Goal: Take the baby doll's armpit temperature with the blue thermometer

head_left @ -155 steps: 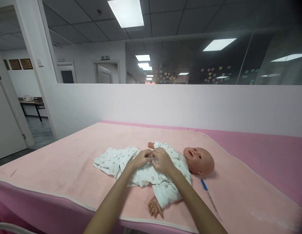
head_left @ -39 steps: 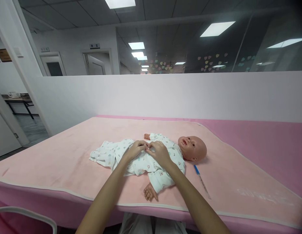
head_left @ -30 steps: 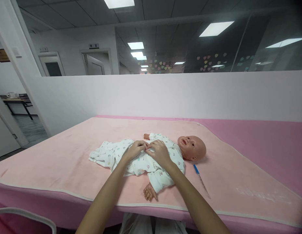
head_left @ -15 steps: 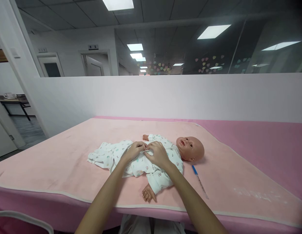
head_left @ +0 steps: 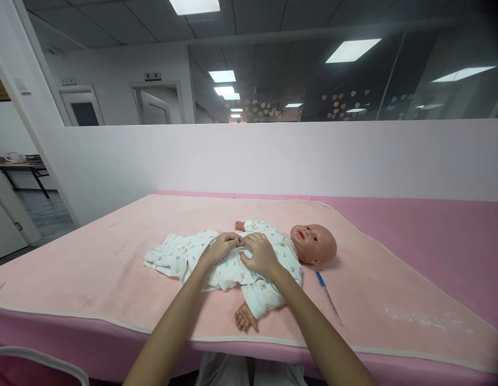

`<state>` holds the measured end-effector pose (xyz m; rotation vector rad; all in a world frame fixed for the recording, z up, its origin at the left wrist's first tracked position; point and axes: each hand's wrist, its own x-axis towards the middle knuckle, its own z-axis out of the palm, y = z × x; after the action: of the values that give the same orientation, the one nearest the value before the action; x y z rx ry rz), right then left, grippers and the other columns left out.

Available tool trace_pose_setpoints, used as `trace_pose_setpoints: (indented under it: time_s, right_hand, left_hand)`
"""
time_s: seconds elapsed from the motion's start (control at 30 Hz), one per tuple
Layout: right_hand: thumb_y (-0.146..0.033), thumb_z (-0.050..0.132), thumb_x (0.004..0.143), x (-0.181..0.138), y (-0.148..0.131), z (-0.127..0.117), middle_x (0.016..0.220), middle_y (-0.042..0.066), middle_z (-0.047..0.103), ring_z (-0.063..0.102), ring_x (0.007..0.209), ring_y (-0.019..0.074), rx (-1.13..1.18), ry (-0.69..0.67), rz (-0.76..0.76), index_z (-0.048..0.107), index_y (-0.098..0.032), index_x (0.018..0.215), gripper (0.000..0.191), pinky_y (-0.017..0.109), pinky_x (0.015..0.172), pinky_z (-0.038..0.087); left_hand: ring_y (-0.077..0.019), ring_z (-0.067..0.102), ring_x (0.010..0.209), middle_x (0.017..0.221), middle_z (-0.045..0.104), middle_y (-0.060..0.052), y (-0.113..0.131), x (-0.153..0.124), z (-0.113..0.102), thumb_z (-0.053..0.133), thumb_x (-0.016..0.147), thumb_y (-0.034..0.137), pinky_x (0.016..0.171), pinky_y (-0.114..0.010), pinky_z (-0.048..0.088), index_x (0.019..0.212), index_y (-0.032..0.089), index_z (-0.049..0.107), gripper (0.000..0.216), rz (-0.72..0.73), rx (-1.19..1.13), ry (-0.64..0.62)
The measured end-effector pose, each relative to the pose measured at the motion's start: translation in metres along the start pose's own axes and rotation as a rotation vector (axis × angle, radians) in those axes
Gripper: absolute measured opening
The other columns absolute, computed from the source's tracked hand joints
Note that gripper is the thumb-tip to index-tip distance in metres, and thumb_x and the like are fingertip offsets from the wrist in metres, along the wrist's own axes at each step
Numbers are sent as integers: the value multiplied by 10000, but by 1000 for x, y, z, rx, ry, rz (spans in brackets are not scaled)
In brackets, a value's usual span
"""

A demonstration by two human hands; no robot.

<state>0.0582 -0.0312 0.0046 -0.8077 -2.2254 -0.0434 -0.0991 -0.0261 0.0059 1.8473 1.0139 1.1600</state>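
Forearms extended; left hand, right hand together, fingers curled.

Hands slightly lower on romper front.

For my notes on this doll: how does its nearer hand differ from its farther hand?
The nearer hand lies close to the front edge of the blanket and shows in full; the farther hand lies beyond the person's left hand and right hand and shows only as a small stub. The nearer hand looks larger in this view. Both stick out of white printed sleeves.
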Motion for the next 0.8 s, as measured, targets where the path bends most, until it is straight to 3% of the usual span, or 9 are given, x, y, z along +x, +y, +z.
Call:
trace_pose_setpoints:
  time_s: [0.57, 0.8]
  right_hand:
    - [-221, 511, 730, 0, 2, 3, 761, 20, 602, 548, 791, 196, 30, 58, 46, 581, -265, 739, 83, 347, 769, 412]
    - [-243, 475, 772, 1, -1, 0, 800, 23, 610, 546, 832, 202, 28, 12, 46, 598, -253, 724, 133, 367, 809, 400]
  left_hand:
    - [-162, 554, 774, 774, 638, -37, 1, 1, -1, 420, 658, 162, 761, -269, 415, 605, 141, 553, 145, -19, 12, 6]
    - [-162, 554, 787, 816, 642, -42, 0, 1, 0, 421, 654, 149, 775, -274, 415, 573, 141, 542, 146, -28, -12, 8]
